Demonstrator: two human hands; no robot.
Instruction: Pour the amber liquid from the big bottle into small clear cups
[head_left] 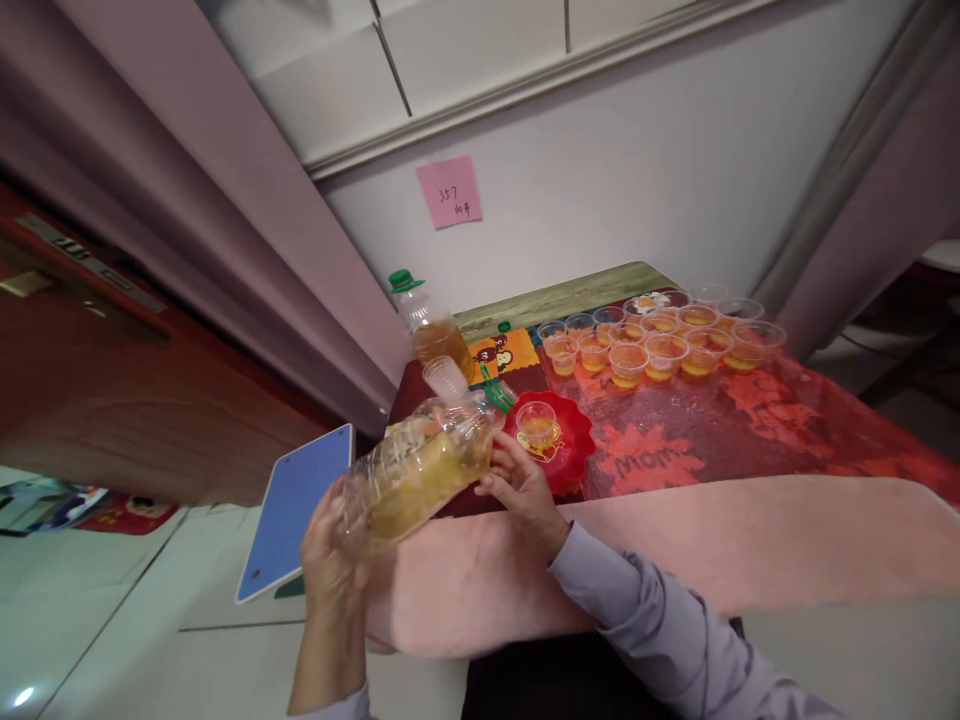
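The bottle (pixel 427 470) is supported at an incline above the near left part of the table (pixel 832 420), with its long axis running from the base, low on the person's left, to the neck, higher and farther to the right. The left hand (pixel 330 555) is closed around the base end, fingers wrapped on the plastic. The right hand (pixel 525 495) is at the shoulder end, fingers partly curled and slightly apart, with fingertips at the near side of the bottle; whether they clamp it or only steady it cannot be told. The governing relation is neck to cup: the neck end is directed toward the red dish (pixel 577 445), and the single cup (pixel 537 425) in that dish lies just to the right of it, beyond the right hand's fingers. The right hand is therefore nearer to the cup; the left is well apart from it. Liquid is visible inside the bottle; no stream from the neck can be made out. The stack (pixel 444 378) is just beyond the bottle, and the capped bottle (pixel 439 335) stands behind that. The filled cups (pixel 664 355) are grouped farther right, clear of both hands.
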